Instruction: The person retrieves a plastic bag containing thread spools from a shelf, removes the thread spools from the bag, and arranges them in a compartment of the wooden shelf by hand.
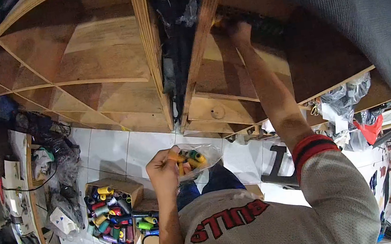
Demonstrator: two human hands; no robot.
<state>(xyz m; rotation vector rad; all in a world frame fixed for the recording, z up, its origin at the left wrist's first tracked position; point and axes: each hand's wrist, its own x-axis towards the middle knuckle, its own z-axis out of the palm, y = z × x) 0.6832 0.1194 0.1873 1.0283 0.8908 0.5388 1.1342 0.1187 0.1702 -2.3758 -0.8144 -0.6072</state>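
My left hand (163, 170) is closed on the gathered edge of a clear plastic bag (207, 157), held in front of my body. Inside the bag are several thread spools (194, 157), yellow, orange and dark green. My right hand (241, 33) reaches far into the upper part of the right wooden shelf (237, 60). Its fingers are in shadow, so their grip does not show. Something small and yellow (217, 23) is beside the fingertips. A dark row of items (265, 25) lies along the shelf to the right of this hand.
On the tiled floor at left stands a cardboard box (134, 189) full of coloured thread spools (110, 218). A wooden shelf unit (105, 54) with slanted dividers rises at upper left. Grey fabric (342, 7) hangs over the right shelf. Plastic bags (347, 95) lie below it.
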